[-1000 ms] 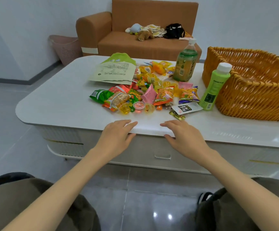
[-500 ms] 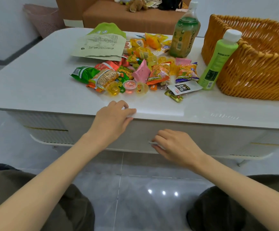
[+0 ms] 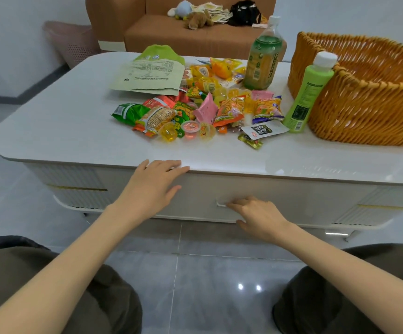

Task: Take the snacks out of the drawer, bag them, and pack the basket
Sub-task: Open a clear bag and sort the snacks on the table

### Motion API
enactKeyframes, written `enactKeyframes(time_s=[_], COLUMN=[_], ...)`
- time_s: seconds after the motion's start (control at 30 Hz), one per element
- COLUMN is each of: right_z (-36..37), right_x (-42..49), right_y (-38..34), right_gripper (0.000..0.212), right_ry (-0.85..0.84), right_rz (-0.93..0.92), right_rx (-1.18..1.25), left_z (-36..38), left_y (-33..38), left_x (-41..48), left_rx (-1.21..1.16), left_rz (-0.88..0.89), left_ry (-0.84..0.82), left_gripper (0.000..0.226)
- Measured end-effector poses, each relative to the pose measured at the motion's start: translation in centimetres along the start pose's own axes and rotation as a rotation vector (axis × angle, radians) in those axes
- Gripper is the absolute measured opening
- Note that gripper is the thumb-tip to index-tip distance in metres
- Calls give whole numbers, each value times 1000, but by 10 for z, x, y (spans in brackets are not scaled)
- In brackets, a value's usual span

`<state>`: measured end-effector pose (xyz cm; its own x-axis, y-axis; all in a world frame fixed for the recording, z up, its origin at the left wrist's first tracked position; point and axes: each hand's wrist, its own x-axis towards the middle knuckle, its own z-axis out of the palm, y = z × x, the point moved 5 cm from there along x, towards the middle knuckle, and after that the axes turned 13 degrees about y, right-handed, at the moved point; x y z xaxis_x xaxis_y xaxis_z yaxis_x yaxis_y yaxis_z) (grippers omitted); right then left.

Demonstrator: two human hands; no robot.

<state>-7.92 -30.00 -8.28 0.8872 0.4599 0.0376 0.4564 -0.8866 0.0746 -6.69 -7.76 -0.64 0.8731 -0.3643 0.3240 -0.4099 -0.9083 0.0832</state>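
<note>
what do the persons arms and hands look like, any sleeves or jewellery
The left arm and right arm are bare, with no sleeve in view. The left hand and right hand show no gloves, rings, watch or bracelet. Dark olive trousers cover the knees.

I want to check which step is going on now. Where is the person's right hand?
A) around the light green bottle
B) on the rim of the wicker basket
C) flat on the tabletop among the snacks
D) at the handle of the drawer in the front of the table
D: the right hand reaches below the tabletop, and its fingers curl onto the drawer handle on the front of the table.
</note>
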Motion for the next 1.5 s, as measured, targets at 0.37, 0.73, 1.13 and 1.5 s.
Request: enactKeyframes(time_s=[0.37, 0.73, 1.13, 1.5], right_z=[-93, -60, 18, 17], right_x=[13, -2, 2, -39], right_y=[11, -4, -4, -31], right_gripper=[41, 30, 61, 31], right_ry=[478, 596, -73, -177], right_rz=[23, -200, 119, -96], right_rx=[130, 21, 186, 68], left_z=[-24, 3, -2, 2], left_y=[6, 9, 2, -1], left_x=[45, 13, -4, -5], left_rx=[10, 63, -6, 137], left_rz=[-154, -15, -56, 31], left_ry=[-18, -186, -177, -278], left_gripper=[40, 62, 62, 122])
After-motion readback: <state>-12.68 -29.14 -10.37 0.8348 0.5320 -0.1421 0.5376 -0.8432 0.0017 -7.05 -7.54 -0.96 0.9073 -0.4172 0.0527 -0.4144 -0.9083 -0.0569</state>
